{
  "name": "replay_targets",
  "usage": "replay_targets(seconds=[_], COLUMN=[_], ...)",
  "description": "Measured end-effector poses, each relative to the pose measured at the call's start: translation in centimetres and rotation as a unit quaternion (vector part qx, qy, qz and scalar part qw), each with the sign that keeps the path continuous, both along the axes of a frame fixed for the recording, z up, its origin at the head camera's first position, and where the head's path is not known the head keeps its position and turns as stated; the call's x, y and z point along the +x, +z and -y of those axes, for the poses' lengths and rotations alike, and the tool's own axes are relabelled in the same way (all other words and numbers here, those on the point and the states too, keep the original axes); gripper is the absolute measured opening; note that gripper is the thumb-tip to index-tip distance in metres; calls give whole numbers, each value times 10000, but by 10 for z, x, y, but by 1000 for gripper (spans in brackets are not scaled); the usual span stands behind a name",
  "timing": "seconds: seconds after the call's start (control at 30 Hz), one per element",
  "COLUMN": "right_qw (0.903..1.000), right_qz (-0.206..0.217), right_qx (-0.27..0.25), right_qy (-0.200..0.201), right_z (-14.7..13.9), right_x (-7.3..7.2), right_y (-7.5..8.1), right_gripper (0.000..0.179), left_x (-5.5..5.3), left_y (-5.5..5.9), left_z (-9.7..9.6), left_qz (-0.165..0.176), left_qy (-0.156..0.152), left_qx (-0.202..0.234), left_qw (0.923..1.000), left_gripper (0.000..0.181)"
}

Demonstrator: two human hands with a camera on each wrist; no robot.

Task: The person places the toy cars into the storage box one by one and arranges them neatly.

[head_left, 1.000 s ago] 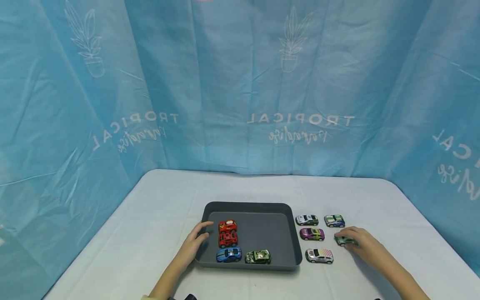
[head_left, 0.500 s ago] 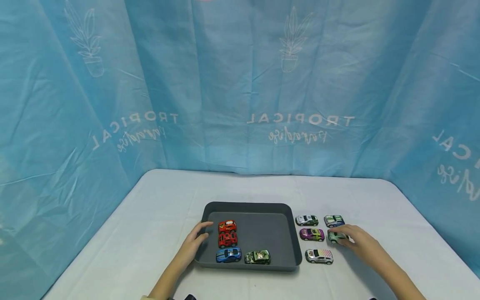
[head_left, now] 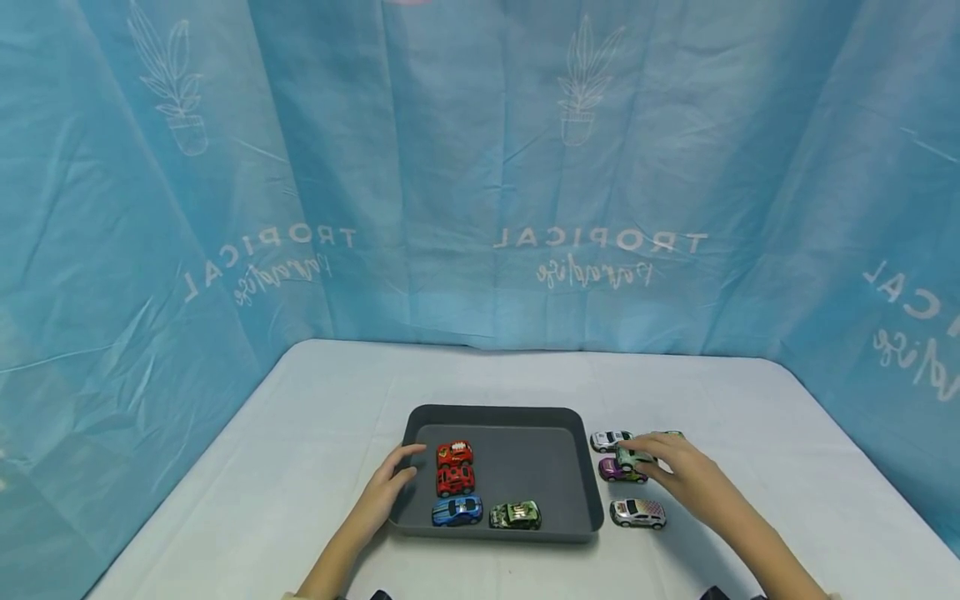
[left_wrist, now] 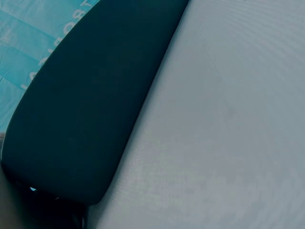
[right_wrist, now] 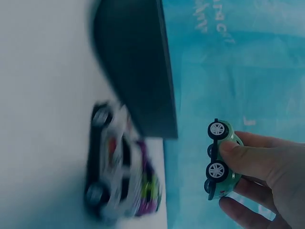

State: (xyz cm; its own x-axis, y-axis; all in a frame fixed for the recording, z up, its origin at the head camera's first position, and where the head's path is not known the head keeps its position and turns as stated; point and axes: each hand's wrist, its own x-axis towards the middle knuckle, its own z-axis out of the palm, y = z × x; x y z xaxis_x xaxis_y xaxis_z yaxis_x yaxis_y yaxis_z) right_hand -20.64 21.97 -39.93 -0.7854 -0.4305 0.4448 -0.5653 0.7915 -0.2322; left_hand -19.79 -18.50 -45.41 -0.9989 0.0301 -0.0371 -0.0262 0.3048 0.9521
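In the head view my right hand (head_left: 678, 471) pinches a pale green toy car (head_left: 633, 458) between thumb and fingers. The right wrist view shows that green car (right_wrist: 223, 162) lifted, its wheels turned to the camera. Below it on the cloth is a purple toy car (head_left: 611, 471), partly covered. My left hand (head_left: 382, 487) lies at the left rim of the dark grey tray (head_left: 536, 467), fingers reaching over the edge. Inside the tray are two red cars (head_left: 455, 479), a blue car (head_left: 457, 510) and a camouflage green car (head_left: 515, 515).
Right of the tray stand a white-and-black car (head_left: 606, 440) and a silver car with a pink pattern (head_left: 637, 513). Another green-and-white car (head_left: 671, 433) is mostly hidden behind my right hand. A white cloth (head_left: 330, 433) covers the table; a blue curtain (head_left: 450, 167) hangs behind.
My right hand has picked up the pale green car and carried it left, from the right-hand column to above the purple car. The left hand has stayed where it was.
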Motion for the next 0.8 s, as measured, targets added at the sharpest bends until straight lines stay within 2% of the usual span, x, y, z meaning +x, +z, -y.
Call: replay_targets(seconds=[0.17, 0.33, 0.43, 0.67, 0.8], right_qw=[9993, 9986, 9971, 9936, 9918], right_qz=[158, -27, -141, 113, 57], right_qx=[-133, -36, 70, 192, 232], right_qy=[306, 536, 742, 1105, 1253], right_z=[21, 43, 56, 79, 89], right_x=[-3, -9, -12, -16, -19], right_y=[5, 7, 7, 2, -3], right_gripper=[38, 39, 39, 35, 35], left_x=[0, 0, 1, 1, 0], left_y=[-1, -1, 0, -1, -1], left_z=[0, 0, 0, -1, 0], left_qz=[-61, -75, -61, -119, -89], left_qy=[-30, -60, -41, -51, -26], left_qx=[31, 60, 64, 43, 3], left_qw=[10000, 9999, 10000, 9999, 10000], left_gripper=[38, 37, 38, 37, 37])
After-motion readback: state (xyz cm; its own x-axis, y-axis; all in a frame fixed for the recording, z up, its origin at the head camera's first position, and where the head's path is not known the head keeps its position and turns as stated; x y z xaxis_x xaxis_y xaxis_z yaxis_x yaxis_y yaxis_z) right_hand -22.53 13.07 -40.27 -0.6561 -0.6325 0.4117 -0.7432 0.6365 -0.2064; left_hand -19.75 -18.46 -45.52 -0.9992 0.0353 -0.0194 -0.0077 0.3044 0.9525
